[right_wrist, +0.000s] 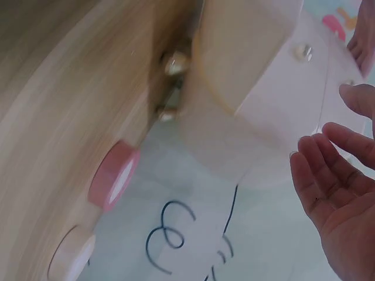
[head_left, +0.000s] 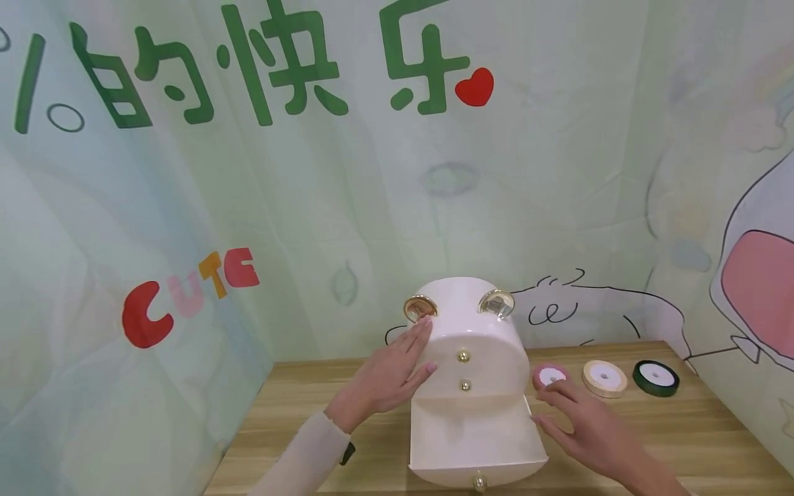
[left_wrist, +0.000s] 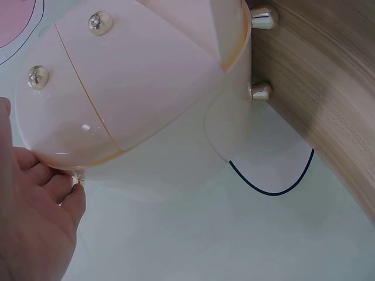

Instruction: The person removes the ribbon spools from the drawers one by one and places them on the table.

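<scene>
A glossy white storage box (head_left: 468, 310) with gold-rimmed ears and small gold knobs stands on the wooden table. Its bottom drawer (head_left: 476, 434) is pulled out, and nothing shows inside it. My left hand (head_left: 392, 368) rests on the box's upper left side with fingers extended, just below the left ear. In the left wrist view, the fingertips of that left hand (left_wrist: 44, 199) meet the box's edge. To the right of the drawer, my right hand (head_left: 586, 427) hovers with loosely bent fingers and holds nothing. It partly covers a pink ribbon roll (head_left: 551, 374).
Right of the pink roll lie a cream ribbon roll (head_left: 604, 379) and a dark green one (head_left: 656, 378). A printed cloth backdrop (head_left: 372, 207) hangs behind and beside the wooden table (head_left: 310, 393). Short gold feet (left_wrist: 265, 17) hold up the box.
</scene>
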Demonstrator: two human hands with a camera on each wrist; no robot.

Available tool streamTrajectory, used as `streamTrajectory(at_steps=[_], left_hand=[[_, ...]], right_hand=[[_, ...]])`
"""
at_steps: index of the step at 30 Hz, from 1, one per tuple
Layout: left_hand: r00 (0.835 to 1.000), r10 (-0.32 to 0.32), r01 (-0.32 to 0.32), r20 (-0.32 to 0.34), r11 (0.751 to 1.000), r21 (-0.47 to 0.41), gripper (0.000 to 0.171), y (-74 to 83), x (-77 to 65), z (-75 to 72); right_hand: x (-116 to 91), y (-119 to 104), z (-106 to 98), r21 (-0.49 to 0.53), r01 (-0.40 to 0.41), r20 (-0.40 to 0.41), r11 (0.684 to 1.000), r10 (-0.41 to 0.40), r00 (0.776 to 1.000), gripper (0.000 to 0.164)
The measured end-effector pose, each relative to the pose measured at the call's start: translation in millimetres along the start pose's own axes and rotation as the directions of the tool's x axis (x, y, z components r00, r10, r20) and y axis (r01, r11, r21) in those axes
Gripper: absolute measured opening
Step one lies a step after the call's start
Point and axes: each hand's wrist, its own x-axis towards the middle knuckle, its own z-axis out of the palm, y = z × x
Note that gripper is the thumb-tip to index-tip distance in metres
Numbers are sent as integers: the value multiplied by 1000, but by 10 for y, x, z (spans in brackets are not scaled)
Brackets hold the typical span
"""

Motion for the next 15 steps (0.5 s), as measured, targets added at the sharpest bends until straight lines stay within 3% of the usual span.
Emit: streamTrajectory(at_steps=[7,15], left_hand=[[1000,1,-1,-14,1000,-7,70,10,2,2],[1000,-10,10,-15,1000,-4,70,16,4,11]], right_hand=[[33,-364,72,-15,121,9,992,-121,993,38],[-42,-628,277,53,345,23,937,-346,938,28]])
